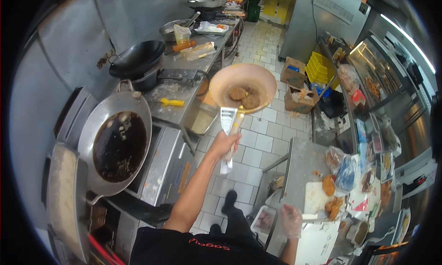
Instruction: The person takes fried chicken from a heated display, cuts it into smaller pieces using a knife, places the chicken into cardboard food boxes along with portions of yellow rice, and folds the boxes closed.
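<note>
My left hand is closed round the pale handle of a beige-lined frying pan, holding it out over the floor. A metal spatula is pinched along the handle in the same hand. Two browned patties lie in the bottom of the pan. My right hand, in a clear plastic glove, hovers at the left edge of the prep table, beside a white cutting board. Its fingers look loosely apart, with nothing visible in them. Fried pieces lie on and beside that board.
On my left a wide wok holds dark oil, and a black wok stands behind it. A yellow-handled tool lies on the steel counter. Cardboard boxes and yellow crates stand along the tiled floor's right side.
</note>
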Available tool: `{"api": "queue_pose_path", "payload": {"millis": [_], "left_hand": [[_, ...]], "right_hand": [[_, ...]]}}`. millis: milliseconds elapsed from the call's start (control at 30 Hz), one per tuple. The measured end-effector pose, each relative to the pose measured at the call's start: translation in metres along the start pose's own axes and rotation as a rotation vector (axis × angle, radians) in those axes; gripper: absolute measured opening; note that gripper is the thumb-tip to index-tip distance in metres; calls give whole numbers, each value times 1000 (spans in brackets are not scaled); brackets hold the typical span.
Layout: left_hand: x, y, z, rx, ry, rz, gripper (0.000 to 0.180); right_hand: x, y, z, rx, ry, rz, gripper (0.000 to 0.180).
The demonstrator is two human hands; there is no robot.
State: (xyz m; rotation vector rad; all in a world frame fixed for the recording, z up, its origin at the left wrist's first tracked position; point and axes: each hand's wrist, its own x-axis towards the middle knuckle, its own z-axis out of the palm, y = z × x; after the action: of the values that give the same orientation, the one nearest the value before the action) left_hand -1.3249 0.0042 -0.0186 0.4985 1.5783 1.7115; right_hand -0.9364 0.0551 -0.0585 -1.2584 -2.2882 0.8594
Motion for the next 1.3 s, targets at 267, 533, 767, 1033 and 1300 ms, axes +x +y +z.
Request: {"api": "queue_pose_path", "payload": {"millis": [267,533,767,1033,1300], "left_hand": [[289,30,-25,-395,235,253,17],[486,36,-89,-342,707,135,32],[584,-21,-276,-498,683,112,37],[432,-91,-92,-101,509,40,60],[127,-159,126,272,-467,-233,57]], "right_hand": [[183,-3,52,41,-27,132,30],[290,-71,46,26,-151,30,31],[244,-75,51,55,-173,181,33],[147,-91,81,-72,6,522,39],[24,-89,48,121,370,744,33]]}}
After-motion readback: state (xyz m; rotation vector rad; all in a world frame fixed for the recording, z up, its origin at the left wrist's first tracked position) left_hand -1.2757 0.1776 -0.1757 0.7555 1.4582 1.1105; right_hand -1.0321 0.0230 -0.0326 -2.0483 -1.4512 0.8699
